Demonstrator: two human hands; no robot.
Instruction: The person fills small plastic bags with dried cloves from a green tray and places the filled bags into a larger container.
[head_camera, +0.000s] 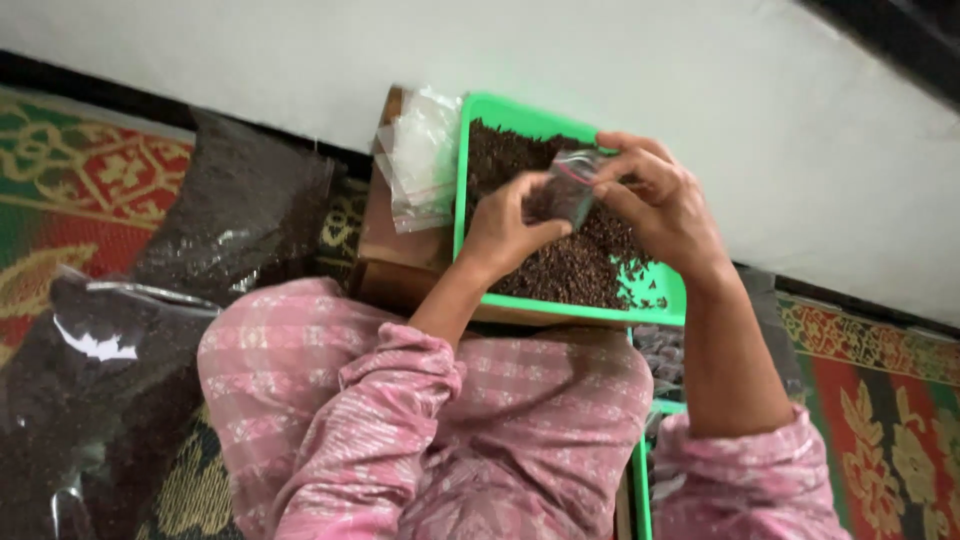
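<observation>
Both hands — left hand (505, 228), right hand (660, 200) — together, clamped on small clear bag (568, 190), long axis near-upright, mouth up.

Soft, even daylight fills the room — moderately bright, with no hard shadows anywhere. The pale wall (600, 70) is the lightest area, nearly washed out. Glare glints off the large plastic sacks of dark spice (150, 300) and the clear empty bags (420, 150). The hands (590, 210) are slightly smeared with motion blur, and the pink sleeves (400, 420) close to the camera look soft — the upper right corner falls dark.
</observation>
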